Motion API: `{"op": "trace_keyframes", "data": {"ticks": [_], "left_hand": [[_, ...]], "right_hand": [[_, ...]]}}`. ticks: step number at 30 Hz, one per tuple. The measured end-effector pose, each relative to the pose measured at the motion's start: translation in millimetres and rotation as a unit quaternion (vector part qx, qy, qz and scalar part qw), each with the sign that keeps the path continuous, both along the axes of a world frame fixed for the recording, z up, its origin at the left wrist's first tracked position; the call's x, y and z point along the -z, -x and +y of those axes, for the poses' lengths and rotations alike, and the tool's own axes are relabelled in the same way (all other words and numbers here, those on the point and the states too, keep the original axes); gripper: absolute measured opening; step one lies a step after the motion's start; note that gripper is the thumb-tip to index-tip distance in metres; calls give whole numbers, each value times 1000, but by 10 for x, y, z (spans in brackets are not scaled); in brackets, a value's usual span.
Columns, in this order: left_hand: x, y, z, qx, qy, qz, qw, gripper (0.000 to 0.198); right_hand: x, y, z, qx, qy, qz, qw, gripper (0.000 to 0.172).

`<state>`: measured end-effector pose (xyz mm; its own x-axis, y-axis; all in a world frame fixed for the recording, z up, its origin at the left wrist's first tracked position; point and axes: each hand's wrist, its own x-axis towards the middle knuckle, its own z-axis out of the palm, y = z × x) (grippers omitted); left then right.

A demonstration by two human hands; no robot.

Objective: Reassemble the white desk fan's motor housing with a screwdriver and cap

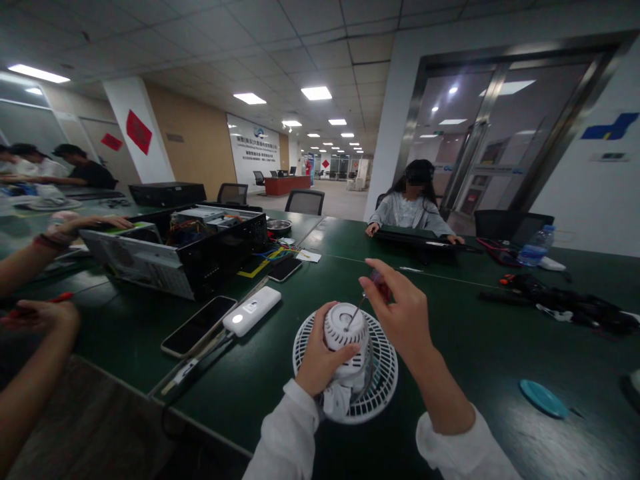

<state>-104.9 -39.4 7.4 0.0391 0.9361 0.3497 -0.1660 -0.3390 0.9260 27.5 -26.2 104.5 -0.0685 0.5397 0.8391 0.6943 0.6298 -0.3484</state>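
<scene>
A small white fan [350, 360] lies face down on the dark green table [475, 347], its round grille flat and its motor housing [345, 327] pointing up. My left hand [320, 357] is wrapped round the housing from the left. My right hand [400, 310] pinches a small screwdriver [367, 293] with a red handle. The thin shaft slants down and its tip rests on the top of the housing. Both my sleeves are white.
Two phones [199, 325] [285, 269] and a white power bank [251, 310] lie left of the fan. An opened black computer case [200, 250] stands further left, with another person's arms [30, 320] at the left edge. A person sits across the table. A teal disc [543, 398] lies right.
</scene>
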Motion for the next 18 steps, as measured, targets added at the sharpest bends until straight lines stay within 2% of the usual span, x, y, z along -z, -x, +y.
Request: {"op": "trace_keyframes", "data": {"ticks": [4, 6, 8, 10, 14, 16, 18], "left_hand": [[5, -2, 2, 4, 1, -3, 1000, 65], [4, -4, 3, -4, 1, -2, 1000, 65], [2, -4, 3, -8, 2, -1, 1000, 65], [0, -3, 1, -6, 5, 0, 1000, 66], [8, -2, 1, 2, 4, -2, 1000, 66], [12, -4, 3, 0, 0, -4, 1000, 66], [11, -6, 3, -4, 0, -3, 1000, 66]], "right_hand": [[-5, -16, -4, -92, 75, 39, 992, 35], [-10, -20, -9, -95, 85, 50, 991, 30], [-19, -15, -19, -68, 65, 40, 995, 27], [-29, -8, -35, -72, 64, 35, 995, 29], [-41, 0, -61, -165, 140, 60, 974, 37], [-40, 6, -63, -141, 130, 57, 980, 32], [-38, 14, -59, -83, 92, 42, 991, 28]]}}
